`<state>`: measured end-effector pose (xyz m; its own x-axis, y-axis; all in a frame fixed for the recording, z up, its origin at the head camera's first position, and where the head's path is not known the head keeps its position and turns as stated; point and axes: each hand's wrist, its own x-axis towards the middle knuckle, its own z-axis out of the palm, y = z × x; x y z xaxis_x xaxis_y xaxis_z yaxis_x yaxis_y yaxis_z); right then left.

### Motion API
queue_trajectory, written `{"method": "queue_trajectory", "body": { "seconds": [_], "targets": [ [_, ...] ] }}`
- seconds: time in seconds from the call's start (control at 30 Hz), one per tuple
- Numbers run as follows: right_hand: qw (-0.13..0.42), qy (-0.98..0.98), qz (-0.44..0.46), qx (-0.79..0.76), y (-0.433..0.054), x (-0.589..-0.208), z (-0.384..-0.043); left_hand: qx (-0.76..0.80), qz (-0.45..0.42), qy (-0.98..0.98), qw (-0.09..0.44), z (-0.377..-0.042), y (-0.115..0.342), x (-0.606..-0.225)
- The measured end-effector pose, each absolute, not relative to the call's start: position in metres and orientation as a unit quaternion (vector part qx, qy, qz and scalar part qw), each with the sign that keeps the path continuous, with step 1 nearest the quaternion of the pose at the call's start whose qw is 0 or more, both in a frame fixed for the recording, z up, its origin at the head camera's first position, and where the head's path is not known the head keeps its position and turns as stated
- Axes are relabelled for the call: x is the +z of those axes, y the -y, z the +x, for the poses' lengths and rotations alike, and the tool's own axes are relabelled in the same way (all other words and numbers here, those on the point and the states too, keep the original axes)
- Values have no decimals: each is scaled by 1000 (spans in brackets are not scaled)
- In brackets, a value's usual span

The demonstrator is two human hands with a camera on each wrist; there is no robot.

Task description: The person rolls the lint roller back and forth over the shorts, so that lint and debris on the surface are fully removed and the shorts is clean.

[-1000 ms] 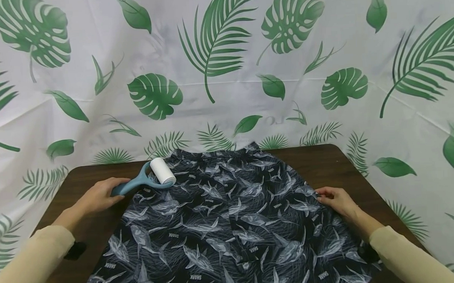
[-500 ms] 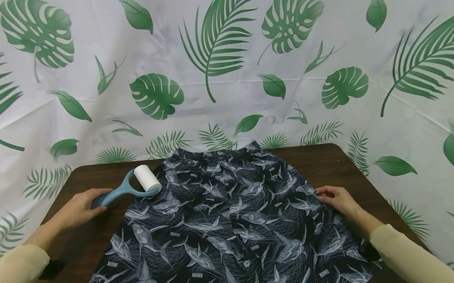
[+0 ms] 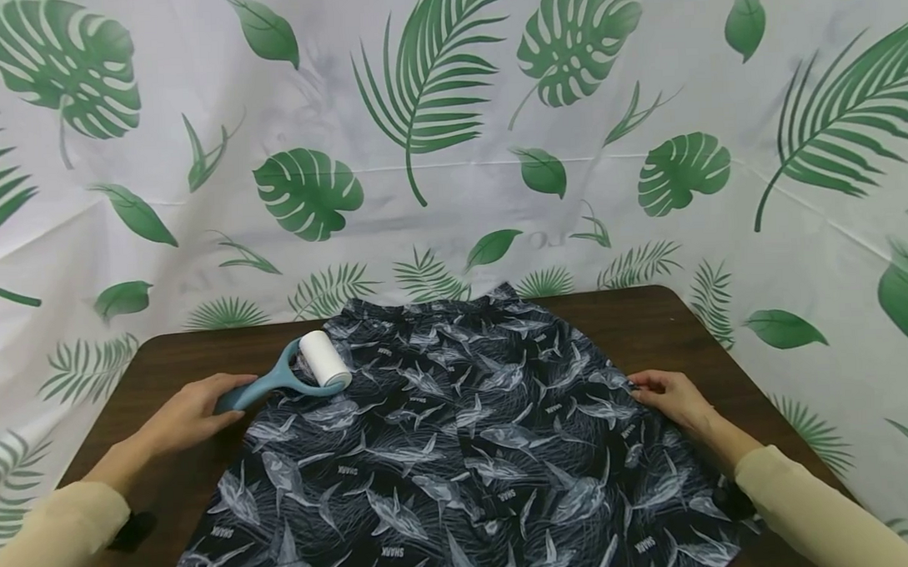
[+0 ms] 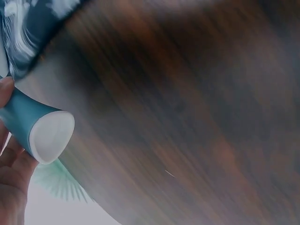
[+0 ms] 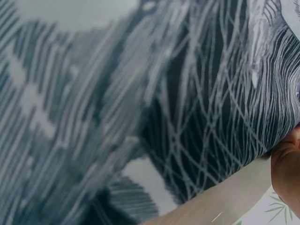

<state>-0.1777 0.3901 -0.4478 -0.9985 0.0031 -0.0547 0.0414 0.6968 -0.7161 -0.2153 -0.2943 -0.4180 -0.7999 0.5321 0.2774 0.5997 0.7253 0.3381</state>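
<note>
The blue fork-handled roller [image 3: 280, 379] with a white cylinder [image 3: 325, 358] lies forward-right of the nearer left hand [image 3: 191, 409], which grips its handle [image 3: 238, 396]; its long axis points obliquely away. The cylinder slants across that line, over the left edge of black-and-grey shark-print cloth shorts [image 3: 400, 456], whose right edge the right hand [image 3: 674, 399] pinches, waistband [image 3: 436, 310] pointing to the far side.

Plain cream left sleeve [image 3: 53, 544], and a matching right sleeve [image 3: 822, 504]! A black piece [image 3: 132, 532] beside the left one, a dark piece [image 3: 728, 499] beside the right. Left hand [image 3: 192, 416], right hand [image 3: 676, 402]: both bare.
</note>
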Motion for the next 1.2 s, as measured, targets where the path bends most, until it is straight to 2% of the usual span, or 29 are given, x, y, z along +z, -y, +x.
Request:
{"method": "queue_trajectory", "body": {
  "seconds": [0.3,1.2],
  "targets": [
    [24,-920,12,-391,-390,-447,-177,-212,-313,925,29,-229,249,-410],
    [13,-919,22,-393,-391,-451,-179,-149,-378,914,-5,-264,88,-408]
  ]
}}
